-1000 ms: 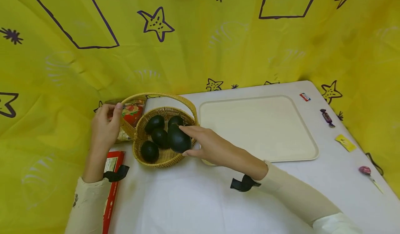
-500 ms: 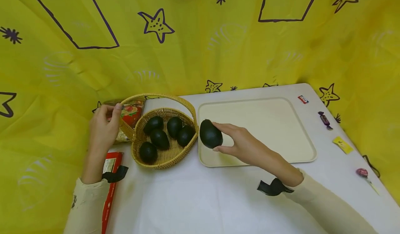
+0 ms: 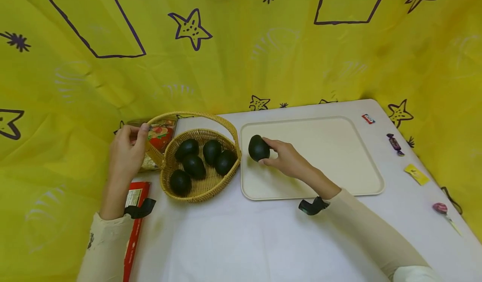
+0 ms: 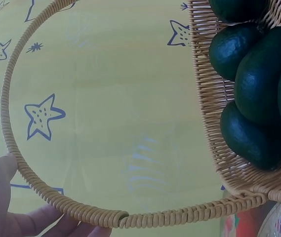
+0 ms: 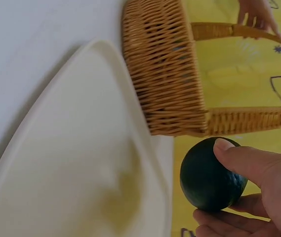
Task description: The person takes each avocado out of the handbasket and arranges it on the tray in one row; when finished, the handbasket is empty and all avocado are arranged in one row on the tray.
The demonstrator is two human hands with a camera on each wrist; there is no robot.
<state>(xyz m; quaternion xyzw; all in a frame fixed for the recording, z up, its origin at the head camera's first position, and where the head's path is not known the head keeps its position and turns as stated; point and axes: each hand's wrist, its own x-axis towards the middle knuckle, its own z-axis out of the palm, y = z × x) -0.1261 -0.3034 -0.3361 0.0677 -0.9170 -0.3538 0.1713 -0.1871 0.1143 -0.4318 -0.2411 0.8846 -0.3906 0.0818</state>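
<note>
Wide open run across the cream tray (image 3: 339,165): flat, low rim, only the dark avocado (image 3: 258,147) in the right hand (image 3: 286,160) over its near-left corner. Bare white table (image 3: 233,240) in front of tray and basket, free for approach. Left side tight: wicker basket (image 3: 203,190) just beside the tray edge, arched handle (image 3: 211,116) spanning over four avocados (image 3: 194,166), left hand (image 3: 126,152) gripping it at the far-left end. Snack packet (image 3: 160,133) behind the basket, red box (image 3: 133,215) under the left forearm. Right edge: small candies (image 3: 394,142) and lollipop (image 3: 439,207), well apart from the tray. Yellow cloth (image 3: 241,43) walls off back and sides.
</note>
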